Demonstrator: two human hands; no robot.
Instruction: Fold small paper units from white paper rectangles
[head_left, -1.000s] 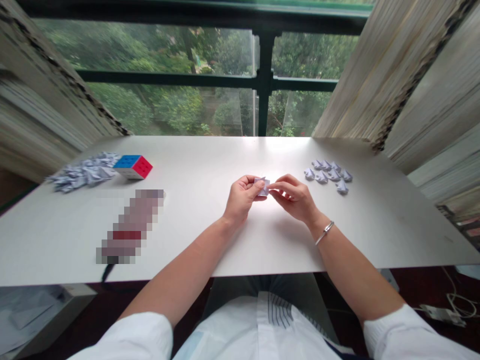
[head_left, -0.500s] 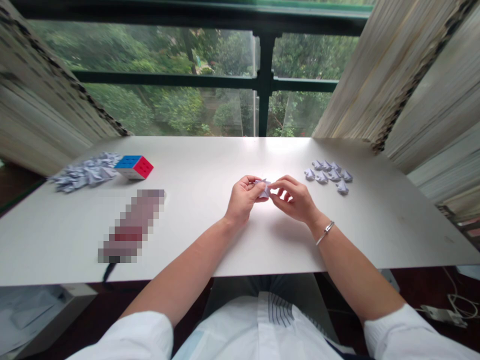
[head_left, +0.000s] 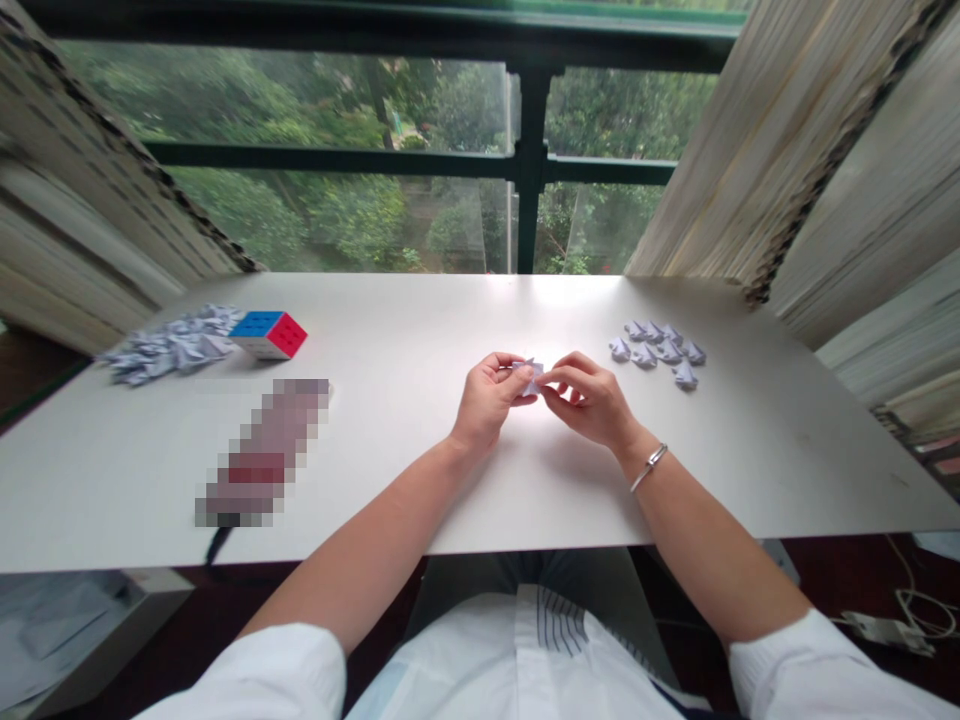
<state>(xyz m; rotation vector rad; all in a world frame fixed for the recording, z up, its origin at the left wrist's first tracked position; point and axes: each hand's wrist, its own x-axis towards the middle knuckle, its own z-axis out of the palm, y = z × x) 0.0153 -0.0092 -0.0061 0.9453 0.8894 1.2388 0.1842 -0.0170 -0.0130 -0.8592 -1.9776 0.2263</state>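
Both hands meet over the middle of the white table (head_left: 420,470). My left hand (head_left: 486,398) and my right hand (head_left: 591,396) pinch a small pale-lilac folded paper piece (head_left: 531,374) between their fingertips, just above the tabletop. The fingers of both hands are curled round it, so most of the piece is hidden. A silver bracelet (head_left: 649,464) sits on my right wrist.
Several finished folded paper pieces (head_left: 658,350) lie at the right. A heap of paper pieces (head_left: 166,344) lies at the far left beside a puzzle cube (head_left: 268,332). A blurred-out object (head_left: 259,452) lies front left. Curtains flank a window behind the table.
The fingers of both hands have shifted slightly on the paper piece and closed in more around it. The hands and arms stay in the same place.
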